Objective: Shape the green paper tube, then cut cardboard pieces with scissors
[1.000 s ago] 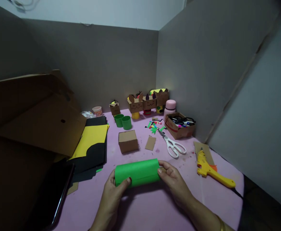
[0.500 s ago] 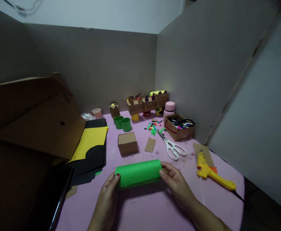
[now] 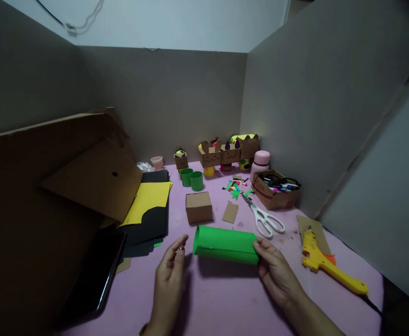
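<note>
A green paper tube point(image 3: 225, 243) lies sideways in the air above the pink table, its hollow left end facing me slightly and a seam running along its front. My right hand point(image 3: 276, 268) grips its right end between thumb and fingers. Just left of the tube's open end is my left hand point(image 3: 171, 270), holding nothing, thumb and fingers apart. Beyond the tube sit a small cardboard box point(image 3: 199, 208) and a flat cardboard piece point(image 3: 230, 212).
White-handled scissors point(image 3: 265, 221) and a yellow glue gun point(image 3: 325, 263) lie to the right, near a box of pens point(image 3: 274, 191). Two green rings point(image 3: 196, 181) stand farther back. Yellow paper point(image 3: 151, 198), black sheets and a dark tablet-like device point(image 3: 94, 275) are at left.
My left hand has let go of the tube's left end and moved slightly away. The tube has turned, showing its seam and open end. The camera view has shifted left.
</note>
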The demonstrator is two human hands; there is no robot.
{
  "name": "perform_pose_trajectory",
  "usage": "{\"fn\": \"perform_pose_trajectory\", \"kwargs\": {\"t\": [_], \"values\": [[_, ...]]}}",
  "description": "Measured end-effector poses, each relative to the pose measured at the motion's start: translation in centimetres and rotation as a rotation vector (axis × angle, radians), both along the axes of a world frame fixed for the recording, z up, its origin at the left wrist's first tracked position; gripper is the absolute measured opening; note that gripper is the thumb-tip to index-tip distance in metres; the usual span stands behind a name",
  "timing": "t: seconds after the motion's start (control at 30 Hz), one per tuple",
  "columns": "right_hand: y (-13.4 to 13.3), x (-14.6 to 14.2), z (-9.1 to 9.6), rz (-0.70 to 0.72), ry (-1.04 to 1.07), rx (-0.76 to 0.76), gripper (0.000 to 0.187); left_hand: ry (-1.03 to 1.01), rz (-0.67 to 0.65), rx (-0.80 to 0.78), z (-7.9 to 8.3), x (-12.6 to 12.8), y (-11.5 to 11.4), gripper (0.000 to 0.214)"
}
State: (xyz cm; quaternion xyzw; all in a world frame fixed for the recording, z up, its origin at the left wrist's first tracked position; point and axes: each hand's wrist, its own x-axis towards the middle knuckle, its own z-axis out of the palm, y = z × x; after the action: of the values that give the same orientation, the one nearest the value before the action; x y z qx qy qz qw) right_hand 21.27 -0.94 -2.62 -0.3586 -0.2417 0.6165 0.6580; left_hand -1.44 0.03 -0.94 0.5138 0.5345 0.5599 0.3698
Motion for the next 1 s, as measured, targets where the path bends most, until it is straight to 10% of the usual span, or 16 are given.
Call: {"fn": "perform_pose_trajectory", "kwargs": {"t": [0.33,0.73,1.0], "values": [[-0.3,-0.4,0.3,0.029,0.023,-0.050,0.022,0.310,-0.062,0.272,-0.2,0.3,-0.4,0.005],[-0.3,-0.2,0.1,0.021,0.025,-0.055,0.025,0.016,0.140,0.129,0.7,-0.6,-0.4,0.032],[-0.4,-0.4,0.4,0.025,0.012,-0.065,0.022,0.293,0.045,0.292,-0.1,0.0,-0.6,0.029]]}}
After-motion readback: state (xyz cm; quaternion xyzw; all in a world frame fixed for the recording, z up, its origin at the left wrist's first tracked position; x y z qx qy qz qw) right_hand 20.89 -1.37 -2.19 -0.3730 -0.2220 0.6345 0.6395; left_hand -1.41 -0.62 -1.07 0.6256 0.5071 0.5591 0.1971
